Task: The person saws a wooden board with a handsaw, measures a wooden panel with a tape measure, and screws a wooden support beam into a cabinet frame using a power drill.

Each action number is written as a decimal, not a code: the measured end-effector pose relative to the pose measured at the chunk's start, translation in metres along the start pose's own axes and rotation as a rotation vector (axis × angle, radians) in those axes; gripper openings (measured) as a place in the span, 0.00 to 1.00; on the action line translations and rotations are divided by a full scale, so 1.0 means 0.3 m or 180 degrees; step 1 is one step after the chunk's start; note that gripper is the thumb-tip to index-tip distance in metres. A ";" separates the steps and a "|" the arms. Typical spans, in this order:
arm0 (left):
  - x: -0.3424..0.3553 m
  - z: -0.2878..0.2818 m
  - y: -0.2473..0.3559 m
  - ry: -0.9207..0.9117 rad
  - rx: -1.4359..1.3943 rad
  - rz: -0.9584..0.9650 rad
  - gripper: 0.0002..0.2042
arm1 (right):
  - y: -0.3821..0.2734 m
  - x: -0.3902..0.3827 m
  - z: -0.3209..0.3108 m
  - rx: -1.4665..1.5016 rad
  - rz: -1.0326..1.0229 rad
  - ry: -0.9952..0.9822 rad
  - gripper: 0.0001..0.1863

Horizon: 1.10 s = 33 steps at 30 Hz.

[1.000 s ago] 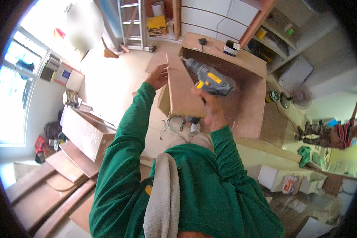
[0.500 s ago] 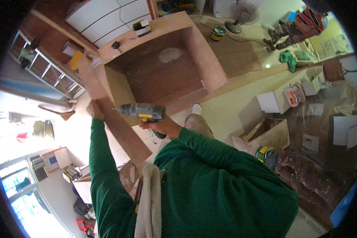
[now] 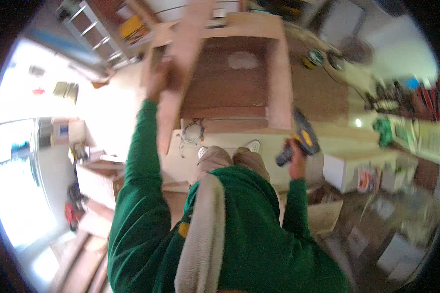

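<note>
My left hand (image 3: pixel 158 80) is closed on the edge of a long wooden board (image 3: pixel 185 58), somewhat blurred by motion. The board tilts across the left side of an open wooden box (image 3: pixel 280 80); whether it rests on the box or is held above it I cannot tell. Out to the right, my right hand (image 3: pixel 297 160) grips a black and yellow cordless drill (image 3: pixel 305 136) by its handle, away from both board and box. On the floor by the box's near edge lies a small tangled thing with cords (image 3: pixel 193 131).
An aluminium ladder (image 3: pixel 95 34) leans at the far left. Far right are a paint can (image 3: pixel 313 57), a fan (image 3: pixel 354 49) and a seated person (image 3: pixel 420 97). White boxes (image 3: pixel 347 168) stand to the right. An open carton (image 3: pixel 100 178) is at left.
My left hand has swung the board up and to the right, over the box's left side. The drill has moved from beside the board out to the right, and my view has shifted.
</note>
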<state>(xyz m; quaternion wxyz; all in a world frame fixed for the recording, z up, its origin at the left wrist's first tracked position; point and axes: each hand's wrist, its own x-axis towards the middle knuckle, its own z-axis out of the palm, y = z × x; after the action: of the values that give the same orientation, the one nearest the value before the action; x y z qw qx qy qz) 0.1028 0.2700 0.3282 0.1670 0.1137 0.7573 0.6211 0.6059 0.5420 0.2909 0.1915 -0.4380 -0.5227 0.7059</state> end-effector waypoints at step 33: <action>-0.005 0.580 -0.826 -0.2352 0.3114 -0.0754 0.23 | 0.358 0.663 -0.183 0.0158 0.1152 0.0841 0.15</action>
<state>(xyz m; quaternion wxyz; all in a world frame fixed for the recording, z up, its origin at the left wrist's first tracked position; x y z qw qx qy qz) 0.1814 0.3761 0.0557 0.4142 0.2996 0.8537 0.0992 0.5630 0.6773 0.1064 0.1392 -0.6084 -0.3884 0.6779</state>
